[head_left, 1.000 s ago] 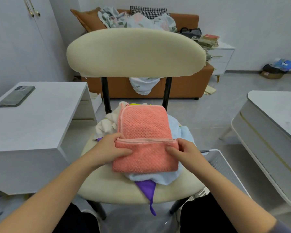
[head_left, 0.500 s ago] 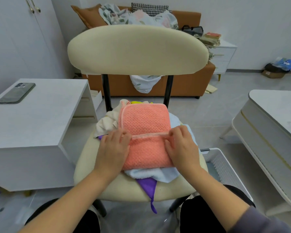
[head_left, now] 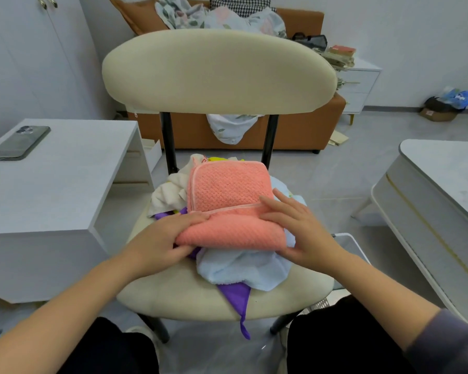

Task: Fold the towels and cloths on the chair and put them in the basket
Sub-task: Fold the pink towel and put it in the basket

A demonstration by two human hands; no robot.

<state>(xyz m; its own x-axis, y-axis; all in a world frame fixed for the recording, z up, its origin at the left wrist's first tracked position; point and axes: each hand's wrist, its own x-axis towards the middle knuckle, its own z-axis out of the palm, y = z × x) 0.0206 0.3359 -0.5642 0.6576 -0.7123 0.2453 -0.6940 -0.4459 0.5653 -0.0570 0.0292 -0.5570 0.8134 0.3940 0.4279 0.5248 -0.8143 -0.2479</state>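
A coral towel, folded into a thick rectangle, lies on top of the pile on the cream chair seat. My left hand grips its near left edge, fingers on top and thumb underneath. My right hand holds the near right corner, fingers laid fairly straight over the hem and thumb below the edge. Under the towel lie a light blue towel, a purple cloth hanging over the seat front, and a cream cloth at the left. The white basket stands on the floor right of the chair, mostly hidden by my right arm.
The chair's wide backrest rises behind the pile. A white side table with a phone stands to the left. A white table is to the right, and an orange sofa with bedding is behind.
Both hands slid from the top of the fold out to the towel's near corners. The towel's near edge now sits raised off the pile.
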